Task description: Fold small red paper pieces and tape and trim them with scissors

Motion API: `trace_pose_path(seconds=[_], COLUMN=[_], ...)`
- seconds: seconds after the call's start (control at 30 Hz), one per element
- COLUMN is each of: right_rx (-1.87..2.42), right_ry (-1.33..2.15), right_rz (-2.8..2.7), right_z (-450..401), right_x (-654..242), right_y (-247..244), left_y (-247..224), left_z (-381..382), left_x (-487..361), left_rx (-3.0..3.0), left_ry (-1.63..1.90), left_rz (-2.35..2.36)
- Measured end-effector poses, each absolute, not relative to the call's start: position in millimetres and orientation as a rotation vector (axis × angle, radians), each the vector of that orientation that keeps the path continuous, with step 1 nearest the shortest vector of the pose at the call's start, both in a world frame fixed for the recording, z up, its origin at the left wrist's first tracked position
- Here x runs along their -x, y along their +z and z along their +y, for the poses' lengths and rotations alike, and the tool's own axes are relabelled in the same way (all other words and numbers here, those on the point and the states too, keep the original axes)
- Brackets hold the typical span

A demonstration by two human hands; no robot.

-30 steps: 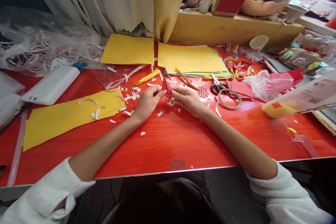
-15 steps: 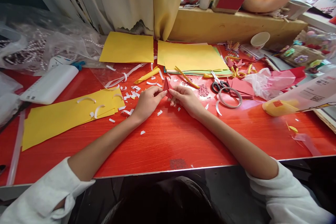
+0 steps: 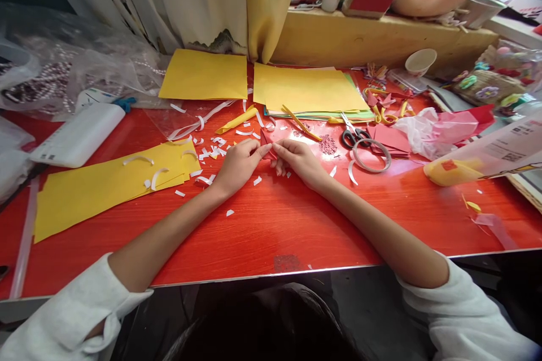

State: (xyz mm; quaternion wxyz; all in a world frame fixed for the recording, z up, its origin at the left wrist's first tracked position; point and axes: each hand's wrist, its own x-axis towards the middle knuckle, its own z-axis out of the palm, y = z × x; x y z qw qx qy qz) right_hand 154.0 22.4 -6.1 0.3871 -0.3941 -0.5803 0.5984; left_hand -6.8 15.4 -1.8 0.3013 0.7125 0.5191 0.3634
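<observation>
A small folded piece of red paper [image 3: 266, 138] is held between both hands above the red table, its upper part showing past the fingertips. My left hand [image 3: 242, 162] pinches it from the left with thumb and fingers. From the right, my right hand [image 3: 298, 161] pinches the same paper, thumb tip close to the left thumb. The fingers cover the paper's lower part. White paper scraps [image 3: 215, 150] lie beside my left hand, and a rolled yellow paper [image 3: 237, 119] rests just beyond it.
Yellow strips [image 3: 110, 186] lie at left, yellow sheets [image 3: 203, 76] and a paper stack [image 3: 309, 89] at the back. To the right are scissors [image 3: 354, 136], a tape ring [image 3: 387, 164], red paper squares [image 3: 390, 140] and a clear plastic bag [image 3: 486, 149].
The red paper's visible tip has shifted slightly left and looks flatter between the fingers. Both hands stay in nearly the same place, still pinching.
</observation>
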Motion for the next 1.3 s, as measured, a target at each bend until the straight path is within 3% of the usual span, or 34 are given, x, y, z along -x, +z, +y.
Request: trace_pose_path(seconds=[0.2, 0.87, 1.3], right_rx=[1.040, 0.903, 1.020], right_ry=[1.695, 1.775, 1.784], right_rz=[-1.426, -1.531, -1.585], right_z=[24.0, 25.5, 25.0], right_x=[-153.3, -157.9, -159.1], right_y=[0.1, -3.7, 4.1], left_y=[-2.0, -6.1, -7.3], left_z=[15.2, 19.7, 18.6], left_x=[7.8, 9.0, 9.3], left_rx=[-1.854, -1.535, -1.683], left_ry=[1.057, 1.089, 1.054], left_rz=[1.366, 1.179, 1.292])
